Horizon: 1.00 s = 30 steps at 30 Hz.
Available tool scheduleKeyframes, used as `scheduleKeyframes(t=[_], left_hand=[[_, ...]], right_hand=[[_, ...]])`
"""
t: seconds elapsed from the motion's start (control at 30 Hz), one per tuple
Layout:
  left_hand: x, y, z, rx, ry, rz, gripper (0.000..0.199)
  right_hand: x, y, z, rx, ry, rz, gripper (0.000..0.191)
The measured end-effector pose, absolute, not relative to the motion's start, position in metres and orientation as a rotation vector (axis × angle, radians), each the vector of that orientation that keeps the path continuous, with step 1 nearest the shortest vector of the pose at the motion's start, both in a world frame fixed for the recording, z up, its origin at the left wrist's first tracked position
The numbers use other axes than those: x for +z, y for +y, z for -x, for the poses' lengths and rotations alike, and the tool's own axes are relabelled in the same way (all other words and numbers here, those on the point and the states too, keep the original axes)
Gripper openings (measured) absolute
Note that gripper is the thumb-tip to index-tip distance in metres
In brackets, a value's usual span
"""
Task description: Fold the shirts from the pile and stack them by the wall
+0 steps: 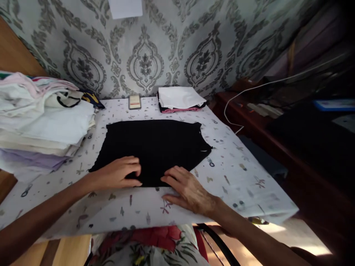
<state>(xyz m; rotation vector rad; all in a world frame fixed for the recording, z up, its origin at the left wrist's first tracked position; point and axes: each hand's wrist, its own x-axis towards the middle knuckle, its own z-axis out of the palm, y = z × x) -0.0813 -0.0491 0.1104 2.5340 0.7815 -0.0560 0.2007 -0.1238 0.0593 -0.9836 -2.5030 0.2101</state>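
Floral fabric (158, 245) shows below the near edge of the table (235, 188). Right hand (187, 190) and left hand (119, 173) rest at the near side of a black garment (152, 146), each with fingers loosely bent and thumb spread apart from them. The garment lies flat on the patterned tablecloth. Left of it rises a pile of clothes (55, 122); beyond, a small framed item (134, 101) and a white-topped folded stack (180, 98) sit near the patterned wall (145, 55).

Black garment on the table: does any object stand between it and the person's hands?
No, nothing visible. The left hand and the right hand both reach over the near part of the black garment. The clothes pile lies off to its left, and the folded stack beyond it, both out of the way.
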Motion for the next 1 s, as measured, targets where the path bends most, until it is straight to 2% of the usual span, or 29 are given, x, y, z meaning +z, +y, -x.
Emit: scheduleKeyframes(t=[0.07, 0.17, 0.23, 0.3, 0.43, 0.57, 0.7, 0.87, 1.0], left_hand=[[0.113, -0.056, 0.119, -0.095, 0.883, -2.552, 0.029], [0.106, -0.068, 0.156, -0.06, 0.971, -2.651, 0.024], [0.099, -0.075, 0.166, -0.019, 1.0, -2.748, 0.021], [0.093, -0.079, 0.169, 0.028, 1.028, -2.831, 0.026], [0.09, -0.079, 0.173, 0.141, 1.079, -2.816, 0.029], [0.1, -0.069, 0.18, 0.252, 1.17, -2.548, 0.027], [0.106, -0.03, 0.178, 0.395, 1.264, -2.245, 0.032], [0.09, 0.03, 0.165, 0.53, 1.43, -2.013, 0.041], [0.081, 0.036, 0.169, 0.516, 1.473, -1.969, 0.045]], right_hand=[[0.056, -0.127, -0.193, 0.149, -2.536, 1.018, 0.034], [0.054, -0.125, -0.186, 0.046, -2.513, 1.043, 0.024], [0.054, -0.122, -0.183, -0.021, -2.489, 1.06, 0.025], [0.055, -0.121, -0.181, -0.032, -2.465, 1.089, 0.03], [0.059, -0.124, -0.183, 0.121, -2.378, 1.141, 0.026], [0.066, -0.12, -0.191, 0.389, -2.229, 1.253, 0.02], [0.076, -0.076, -0.197, 0.674, -2.044, 1.377, 0.021], [0.074, 0.002, -0.198, 0.731, -1.87, 1.582, 0.024], [0.075, 0.009, -0.203, 0.691, -1.953, 1.668, 0.035]])
